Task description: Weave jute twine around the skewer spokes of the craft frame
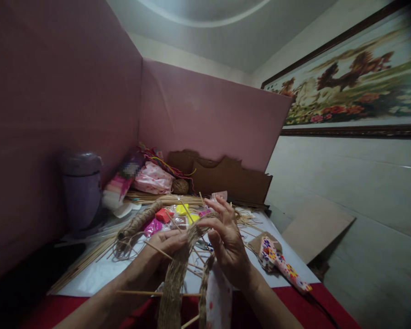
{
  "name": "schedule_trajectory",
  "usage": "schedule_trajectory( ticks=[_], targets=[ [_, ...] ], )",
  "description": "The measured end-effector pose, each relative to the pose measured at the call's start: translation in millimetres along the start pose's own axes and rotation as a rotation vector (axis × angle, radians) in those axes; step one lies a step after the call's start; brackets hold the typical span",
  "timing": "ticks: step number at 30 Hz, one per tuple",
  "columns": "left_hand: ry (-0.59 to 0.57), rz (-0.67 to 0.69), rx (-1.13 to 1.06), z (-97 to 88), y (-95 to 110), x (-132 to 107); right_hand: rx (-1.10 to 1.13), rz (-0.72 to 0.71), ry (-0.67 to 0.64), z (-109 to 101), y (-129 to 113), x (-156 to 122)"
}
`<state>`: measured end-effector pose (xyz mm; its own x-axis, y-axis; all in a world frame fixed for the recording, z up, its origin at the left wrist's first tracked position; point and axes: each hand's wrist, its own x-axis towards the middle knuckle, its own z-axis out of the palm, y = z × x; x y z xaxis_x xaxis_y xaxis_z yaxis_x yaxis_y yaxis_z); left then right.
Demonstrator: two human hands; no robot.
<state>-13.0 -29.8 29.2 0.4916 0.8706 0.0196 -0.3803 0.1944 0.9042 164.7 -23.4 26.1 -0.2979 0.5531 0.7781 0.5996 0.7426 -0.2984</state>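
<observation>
A curved band of brown jute twine (178, 269), with thin wooden sticks (137, 293) poking through it, is held up in front of me. My left hand (162, 249) grips the band's left side, thumb and fingers pinched at its edge. On the other side, my right hand (226, 237) has its index finger and thumb around the band's upper right part, its other fingers raised and bent. The band's lower end runs out of the picture. Between the hands, scissors (203, 245) lie partly hidden on the table. A spotted white cloth (219, 292) hangs below the right hand.
A twine roll (140, 226), colourful packets (164, 215) and bundled sticks (89, 262) lie on the white table cover (99, 278). A flower-patterned glue gun (284, 265) with a cord is at right. A purple container (82, 192) stands left; torn cardboard (222, 176) leans behind.
</observation>
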Motion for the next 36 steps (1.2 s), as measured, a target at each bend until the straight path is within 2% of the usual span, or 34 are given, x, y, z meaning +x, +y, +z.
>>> schedule_trajectory(
  ticks=[5,19,26,33,36],
  targets=[
    [0.034,-0.045,0.035,0.1,0.0,0.6,-0.027,-0.011,-0.016,0.8,-0.3,-0.2],
    [-0.015,-0.044,0.013,-4.4,-4.7,1.4,-0.037,-0.039,0.008,-1.4,-0.8,-0.5],
    [0.005,-0.042,0.037,-3.1,-4.1,0.7,-0.059,-0.035,-0.036,1.2,-0.4,0.0],
    [-0.024,-0.048,0.039,-4.5,-3.5,2.0,0.025,-0.005,0.048,0.4,0.1,-0.1],
    [-0.031,-0.052,0.042,-5.8,-4.9,1.6,-0.009,-0.034,0.007,-0.6,-1.3,0.1]
  ],
)
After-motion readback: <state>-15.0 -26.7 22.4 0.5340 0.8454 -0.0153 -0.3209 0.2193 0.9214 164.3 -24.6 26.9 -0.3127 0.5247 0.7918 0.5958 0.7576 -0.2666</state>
